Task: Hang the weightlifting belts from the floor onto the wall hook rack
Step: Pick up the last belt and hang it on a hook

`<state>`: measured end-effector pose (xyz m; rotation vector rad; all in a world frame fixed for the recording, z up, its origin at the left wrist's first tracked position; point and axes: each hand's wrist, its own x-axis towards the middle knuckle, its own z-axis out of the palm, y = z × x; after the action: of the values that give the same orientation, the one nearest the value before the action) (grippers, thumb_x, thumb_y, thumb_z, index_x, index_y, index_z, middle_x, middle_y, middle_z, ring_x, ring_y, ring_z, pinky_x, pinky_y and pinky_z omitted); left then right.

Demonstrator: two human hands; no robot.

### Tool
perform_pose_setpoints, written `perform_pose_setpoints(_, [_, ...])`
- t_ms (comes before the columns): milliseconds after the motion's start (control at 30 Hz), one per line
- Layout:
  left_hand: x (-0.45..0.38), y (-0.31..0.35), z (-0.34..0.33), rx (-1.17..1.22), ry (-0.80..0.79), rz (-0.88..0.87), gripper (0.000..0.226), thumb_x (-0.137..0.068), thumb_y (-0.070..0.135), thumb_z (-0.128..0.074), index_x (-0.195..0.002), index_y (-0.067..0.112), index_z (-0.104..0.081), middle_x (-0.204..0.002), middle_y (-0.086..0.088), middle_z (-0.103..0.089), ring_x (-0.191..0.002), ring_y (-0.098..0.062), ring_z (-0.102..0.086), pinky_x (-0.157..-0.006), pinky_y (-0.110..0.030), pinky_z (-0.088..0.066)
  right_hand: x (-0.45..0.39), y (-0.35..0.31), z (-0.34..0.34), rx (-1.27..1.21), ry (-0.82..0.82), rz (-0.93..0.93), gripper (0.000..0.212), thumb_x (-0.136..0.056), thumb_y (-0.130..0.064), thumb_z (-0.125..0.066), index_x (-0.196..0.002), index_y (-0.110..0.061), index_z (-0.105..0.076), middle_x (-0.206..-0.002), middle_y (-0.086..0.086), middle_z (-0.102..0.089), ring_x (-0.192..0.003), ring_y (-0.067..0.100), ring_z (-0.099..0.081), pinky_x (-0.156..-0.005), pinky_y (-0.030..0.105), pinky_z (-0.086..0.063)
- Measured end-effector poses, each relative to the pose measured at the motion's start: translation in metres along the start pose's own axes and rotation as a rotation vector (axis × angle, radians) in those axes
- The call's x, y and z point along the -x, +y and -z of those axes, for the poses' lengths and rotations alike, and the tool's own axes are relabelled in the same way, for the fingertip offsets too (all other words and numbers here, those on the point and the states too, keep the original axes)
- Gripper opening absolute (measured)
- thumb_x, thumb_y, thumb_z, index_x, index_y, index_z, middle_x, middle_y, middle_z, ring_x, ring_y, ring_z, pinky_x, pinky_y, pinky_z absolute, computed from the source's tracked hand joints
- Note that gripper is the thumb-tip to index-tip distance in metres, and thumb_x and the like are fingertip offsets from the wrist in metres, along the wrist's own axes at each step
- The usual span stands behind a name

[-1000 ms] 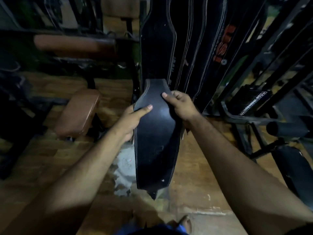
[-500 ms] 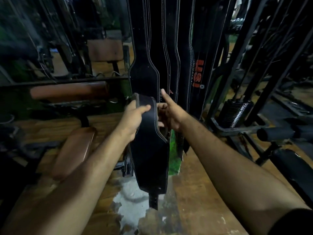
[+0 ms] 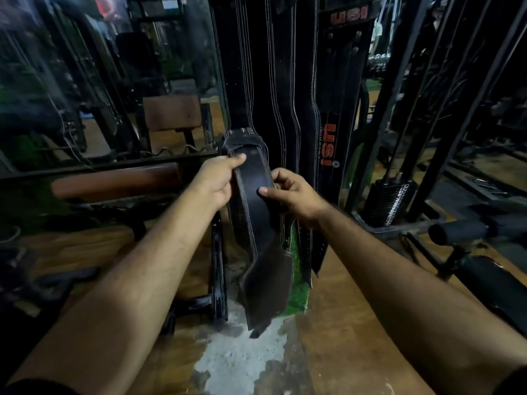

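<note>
A black leather weightlifting belt [image 3: 262, 260] with white stitching hangs down in front of me, its narrow strap end folded over at the top. My left hand [image 3: 216, 181] grips the strap's left edge near the fold. My right hand [image 3: 291, 192] pinches the strap's right edge a little lower. The wide part of the belt dangles to just above the floor. Behind it several black belts [image 3: 273, 81] hang side by side from above, one with red USI lettering [image 3: 328, 143]. The hook rack itself is out of view.
A brown padded bench [image 3: 117, 181] stands at the left in front of a mirror. A weight stack machine [image 3: 390, 201] and black steel frames fill the right. A padded roller [image 3: 462, 232] sticks out at the right. The wooden floor [image 3: 342, 323] has a worn patch.
The belt has been raised and my hands have slid from its wide part up to the narrow strap end, which is now folded over. My view has tilted upward.
</note>
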<state>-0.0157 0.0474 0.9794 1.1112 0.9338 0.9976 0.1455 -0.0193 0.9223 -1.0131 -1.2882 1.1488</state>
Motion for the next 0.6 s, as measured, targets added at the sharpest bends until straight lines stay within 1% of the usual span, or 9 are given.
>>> perform_pose_setpoints(67, [-0.001,0.003,-0.012,-0.09,0.008,-0.119,0.01,-0.099,0.012,-0.059,-0.101,0.012,-0.069,-0.097,-0.007,-0.076,-0.09,-0.024,-0.073,-0.074,-0.035,-0.061,-0.003,-0.014,0.008,0.051,0.074,-0.003,0.022,-0.089,-0.024,-0.075,-0.107,-0.015,-0.065,-0.098,0.02,-0.06,-0.086,0.035,-0.057,-0.072,0.053,-0.048])
perform_pose_setpoints(100, [0.001,0.003,-0.018,-0.139,0.008,-0.185,0.01,-0.099,0.011,-0.06,-0.099,0.014,-0.069,-0.097,-0.006,-0.076,-0.091,-0.023,-0.074,-0.078,-0.036,-0.06,-0.005,-0.023,0.012,0.076,0.12,0.011,0.023,-0.093,-0.026,-0.072,-0.111,-0.013,-0.065,-0.099,0.017,-0.063,-0.086,0.033,-0.061,-0.071,0.05,-0.053])
perform_pose_setpoints(167, [0.005,-0.001,-0.031,-0.22,-0.038,-0.301,0.013,-0.098,0.008,-0.06,-0.105,0.014,-0.068,-0.102,-0.004,-0.077,-0.096,-0.019,-0.074,-0.083,-0.032,-0.059,-0.012,-0.042,0.02,0.101,0.166,0.087,0.013,-0.099,-0.024,-0.065,-0.105,-0.013,-0.067,-0.095,0.006,-0.069,-0.084,0.021,-0.067,-0.068,0.036,-0.058])
perform_pose_setpoints(233, [0.01,-0.004,-0.042,-0.27,-0.091,-0.368,0.021,-0.098,0.004,-0.059,-0.115,0.013,-0.067,-0.109,-0.002,-0.075,-0.104,-0.013,-0.072,-0.09,-0.027,-0.057,-0.019,-0.055,0.03,0.151,0.142,0.22,0.013,-0.099,-0.013,-0.063,-0.11,-0.011,-0.069,-0.099,-0.001,-0.073,-0.091,0.011,-0.071,-0.081,0.026,-0.059])
perform_pose_setpoints(300, [0.012,0.002,-0.053,-0.255,-0.105,-0.414,0.025,-0.099,0.004,-0.058,-0.118,0.016,-0.067,-0.115,-0.001,-0.074,-0.111,-0.013,-0.069,-0.096,-0.029,-0.055,-0.025,-0.067,0.037,0.195,0.123,0.315,0.024,-0.099,-0.007,-0.062,-0.122,-0.001,-0.066,-0.109,0.001,-0.073,-0.104,0.01,-0.07,-0.095,0.026,-0.055])
perform_pose_setpoints(333, [0.012,0.008,-0.059,-0.22,-0.11,-0.421,0.024,-0.1,0.006,-0.056,-0.116,0.018,-0.067,-0.115,-0.001,-0.074,-0.111,-0.013,-0.07,-0.095,-0.029,-0.056,-0.028,-0.072,0.041,0.199,0.121,0.346,0.026,-0.099,-0.007,-0.061,-0.124,0.001,-0.065,-0.111,0.002,-0.073,-0.106,0.009,-0.069,-0.098,0.027,-0.054])
perform_pose_setpoints(433, [0.009,0.035,-0.075,-0.149,-0.122,-0.409,0.02,-0.104,0.01,-0.05,-0.114,0.018,-0.065,-0.11,-0.001,-0.075,-0.106,-0.013,-0.072,-0.087,-0.029,-0.059,-0.043,-0.095,0.05,0.267,0.156,0.445,0.025,-0.099,-0.011,-0.063,-0.121,-0.001,-0.067,-0.105,-0.004,-0.074,-0.101,0.005,-0.07,-0.094,0.025,-0.055])
perform_pose_setpoints(500, [0.003,0.052,-0.088,-0.156,-0.086,-0.456,0.018,-0.103,0.011,-0.051,-0.112,0.018,-0.066,-0.11,-0.004,-0.076,-0.108,-0.017,-0.072,-0.093,-0.036,-0.058,-0.054,-0.114,0.057,0.285,0.166,0.508,0.023,-0.098,-0.012,-0.065,-0.119,-0.002,-0.069,-0.104,-0.005,-0.075,-0.1,0.003,-0.071,-0.092,0.022,-0.055])
perform_pose_setpoints(600, [-0.007,0.075,-0.105,-0.146,0.011,-0.571,0.011,-0.1,0.012,-0.059,-0.098,0.017,-0.069,-0.098,-0.008,-0.077,-0.097,-0.024,-0.074,-0.092,-0.043,-0.059,-0.07,-0.142,0.069,0.201,0.202,0.597,0.023,-0.095,-0.009,-0.068,-0.116,0.002,-0.071,-0.106,0.006,-0.076,-0.101,0.012,-0.072,-0.093,0.03,-0.058])
